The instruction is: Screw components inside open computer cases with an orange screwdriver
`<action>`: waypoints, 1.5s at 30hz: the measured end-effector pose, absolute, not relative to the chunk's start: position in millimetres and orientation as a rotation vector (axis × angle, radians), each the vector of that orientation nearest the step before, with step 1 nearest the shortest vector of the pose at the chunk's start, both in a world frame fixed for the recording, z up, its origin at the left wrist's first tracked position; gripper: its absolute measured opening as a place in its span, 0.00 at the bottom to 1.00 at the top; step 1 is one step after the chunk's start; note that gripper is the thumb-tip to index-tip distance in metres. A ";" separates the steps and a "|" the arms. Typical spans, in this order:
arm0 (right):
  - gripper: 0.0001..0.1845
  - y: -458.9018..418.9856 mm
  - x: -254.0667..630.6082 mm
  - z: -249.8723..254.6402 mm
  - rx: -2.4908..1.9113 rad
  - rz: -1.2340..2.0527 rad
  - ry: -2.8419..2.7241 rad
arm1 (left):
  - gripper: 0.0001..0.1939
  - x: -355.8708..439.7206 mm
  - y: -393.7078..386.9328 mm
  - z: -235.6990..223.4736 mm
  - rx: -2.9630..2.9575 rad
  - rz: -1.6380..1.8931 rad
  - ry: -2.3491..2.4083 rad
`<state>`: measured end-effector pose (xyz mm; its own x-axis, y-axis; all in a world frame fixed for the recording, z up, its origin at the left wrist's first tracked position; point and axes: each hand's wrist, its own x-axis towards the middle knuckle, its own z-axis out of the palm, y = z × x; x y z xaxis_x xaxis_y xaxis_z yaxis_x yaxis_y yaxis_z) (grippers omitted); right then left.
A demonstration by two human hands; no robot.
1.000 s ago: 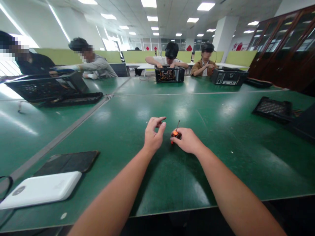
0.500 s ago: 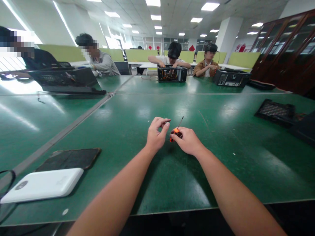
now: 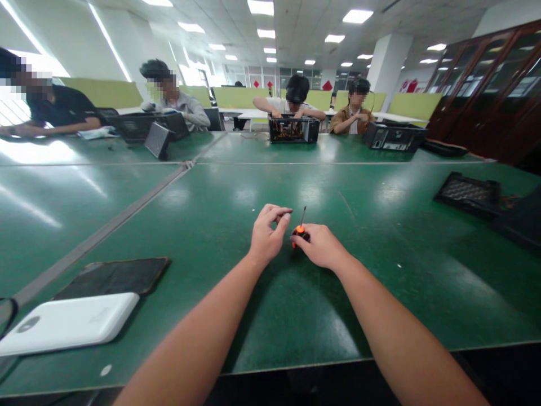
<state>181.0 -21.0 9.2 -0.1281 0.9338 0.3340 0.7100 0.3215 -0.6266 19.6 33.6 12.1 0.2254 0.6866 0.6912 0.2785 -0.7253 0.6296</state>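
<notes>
Screwdriver (image 3: 300,229), orange and black, thin shaft (image 3: 303,217) above our right hand (image 3: 320,244), clasped round it; left hand (image 3: 267,237) beside (its hold we cannot tell).

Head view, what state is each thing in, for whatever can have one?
Screwdriver: gripped, shaft pointing up.
Right hand: closed around the screwdriver.
Left hand: fingers partly curled; cannot tell whether it holds anything.
White device: lying flat.
Dark pad: lying flat.
Middle computer case: open, inner parts showing.
Ceiling lights: lit.
</notes>
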 end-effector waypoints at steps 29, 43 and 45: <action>0.06 -19.8 182.6 7.3 -1.493 0.424 -1.887 | 0.09 19.1 31.0 13.3 2.160 1.502 0.877; 0.08 -20.4 181.0 9.0 -1.473 0.416 -1.841 | 0.09 17.7 32.3 10.5 2.164 1.478 0.862; 0.08 -21.5 180.2 9.5 -1.471 0.434 -1.855 | 0.09 17.8 32.1 10.6 2.163 1.475 0.862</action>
